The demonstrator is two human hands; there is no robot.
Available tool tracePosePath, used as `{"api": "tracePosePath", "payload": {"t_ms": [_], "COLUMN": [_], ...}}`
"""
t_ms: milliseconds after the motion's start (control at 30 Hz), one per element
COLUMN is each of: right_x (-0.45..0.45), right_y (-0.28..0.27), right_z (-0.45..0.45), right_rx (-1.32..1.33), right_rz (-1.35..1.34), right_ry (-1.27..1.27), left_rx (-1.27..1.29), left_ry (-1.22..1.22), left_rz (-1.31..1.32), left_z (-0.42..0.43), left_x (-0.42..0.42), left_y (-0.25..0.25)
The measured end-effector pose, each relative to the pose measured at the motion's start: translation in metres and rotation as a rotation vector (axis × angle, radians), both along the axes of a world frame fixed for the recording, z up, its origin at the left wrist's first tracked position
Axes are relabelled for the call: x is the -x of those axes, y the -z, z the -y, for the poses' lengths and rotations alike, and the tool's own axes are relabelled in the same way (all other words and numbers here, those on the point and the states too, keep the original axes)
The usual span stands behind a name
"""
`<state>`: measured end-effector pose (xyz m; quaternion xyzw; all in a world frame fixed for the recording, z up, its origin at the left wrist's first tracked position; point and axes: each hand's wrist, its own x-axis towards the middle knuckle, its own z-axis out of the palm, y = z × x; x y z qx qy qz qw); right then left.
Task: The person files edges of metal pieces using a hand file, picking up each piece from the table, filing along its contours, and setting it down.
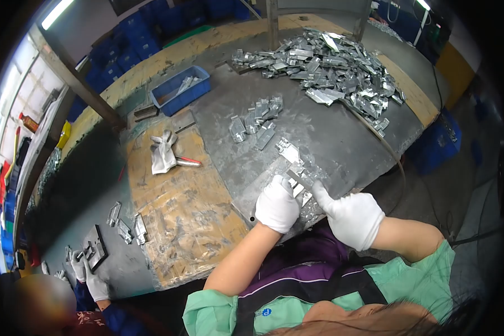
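My left hand (278,206), in a white glove, is closed at the near edge of the table. It grips a shiny metal part (298,190), mostly hidden behind the fingers. My right hand (354,219), also gloved, is closed with a finger stretched along a flat grey file (301,180). That file lies across the metal part, its far end close to my left thumb. Just beyond my hands is another silvery metal part (288,150), with small bright scraps around it. Farther off sits a small group of similar metal parts (257,119).
A large heap of metal parts (341,64) covers the far right. A blue bin (180,103) holds a few pieces. Cardboard (187,224) carries a crumpled white glove (163,154) and a red-handled tool (189,162). At lower left, a co-worker's gloved hands (97,285) are near a black block (97,249).
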<state>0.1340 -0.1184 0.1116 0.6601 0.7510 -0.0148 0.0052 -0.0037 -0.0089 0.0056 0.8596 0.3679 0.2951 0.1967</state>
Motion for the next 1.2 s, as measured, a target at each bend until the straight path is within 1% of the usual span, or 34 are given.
{"api": "tracePosePath", "payload": {"t_ms": [67, 100, 200, 233, 300, 333, 400, 433, 533, 567, 633, 667, 733, 767, 833, 867, 900, 967, 1000, 1067, 1100, 1133, 1200], "right_x": [0.004, 0.001, 0.007, 0.007, 0.004, 0.002, -0.001, -0.001, 0.001, 0.003, 0.001, -0.001, -0.003, -0.006, -0.009, -0.01, -0.012, -0.015, -0.014, -0.009, -0.007, -0.007, -0.008], "right_y": [-0.011, -0.002, 0.006, -0.003, -0.008, -0.002, -0.002, -0.004, 0.01, 0.013, 0.006, 0.003, -0.001, 0.003, 0.013, 0.014, 0.022, 0.037, 0.035, 0.028, 0.03, 0.033, 0.041], "right_z": [-0.02, -0.033, -0.042, -0.037, -0.011, -0.001, -0.004, -0.005, -0.039, -0.04, -0.027, -0.014, 0.006, 0.005, -0.026, -0.038, -0.045, -0.055, -0.054, -0.051, -0.051, -0.053, -0.056], "right_rx": [0.082, 0.039, -0.04, 0.043, 0.054, -0.091, -0.036, 0.01, -0.084, -0.077, -0.051, -0.017, -0.028, -0.059, -0.074, -0.052, -0.055, 0.03, 0.063, 0.027, -0.112, -0.122, -0.216], "right_rz": [-0.027, -0.087, -0.075, -0.106, -0.075, -0.047, -0.05, -0.059, -0.169, -0.164, -0.129, -0.153, -0.029, -0.034, -0.131, -0.16, -0.163, -0.08, -0.107, -0.282, -0.37, -0.369, -0.771], "right_ry": [0.02, 0.01, 0.012, 0.038, -0.002, -0.072, -0.082, -0.073, -0.06, -0.053, -0.076, -0.069, -0.088, -0.11, -0.096, -0.042, -0.044, 0.016, 0.052, 0.168, 0.191, 0.189, 0.09], "left_rx": [0.003, 0.04, 0.06, 0.063, -0.037, -0.029, 0.118, 0.12, 0.075, 0.07, 0.025, 0.029, 0.04, 0.043, 0.008, 0.022, 0.019, 0.125, 0.12, -0.04, -0.044, -0.048, -0.019], "left_ry": [0.013, 0.03, -0.02, -0.023, 0.016, 0.007, -0.016, -0.008, -0.026, -0.029, 0.011, 0.008, 0.003, -0.004, -0.014, -0.028, -0.03, -0.073, -0.082, 0.054, 0.055, 0.078, 0.113], "left_rz": [-0.02, -0.025, -0.038, -0.037, 0.046, 0.048, 0.044, 0.034, -0.07, -0.075, 0.019, 0.021, 0.022, 0.018, -0.015, 0.022, 0.019, 0.062, 0.066, 0.133, 0.136, 0.173, 0.19], "left_z": [0.0, -0.001, 0.002, 0.002, 0.0, 0.0, 0.002, 0.004, 0.003, 0.002, 0.002, 0.002, 0.003, 0.003, 0.003, 0.005, 0.006, 0.007, 0.003, -0.001, -0.001, -0.002, -0.004], "left_x": [-0.001, 0.0, 0.001, 0.001, 0.0, 0.0, 0.0, 0.0, -0.001, 0.0, 0.001, 0.002, 0.001, 0.0, 0.001, 0.001, 0.0, -0.002, -0.001, 0.004, 0.005, 0.007, 0.012], "left_y": [0.003, 0.0, -0.008, -0.006, 0.002, 0.002, 0.0, 0.001, -0.006, -0.006, -0.003, -0.001, 0.001, 0.002, -0.003, -0.009, -0.012, -0.014, -0.011, -0.002, -0.004, -0.007, -0.02]}}
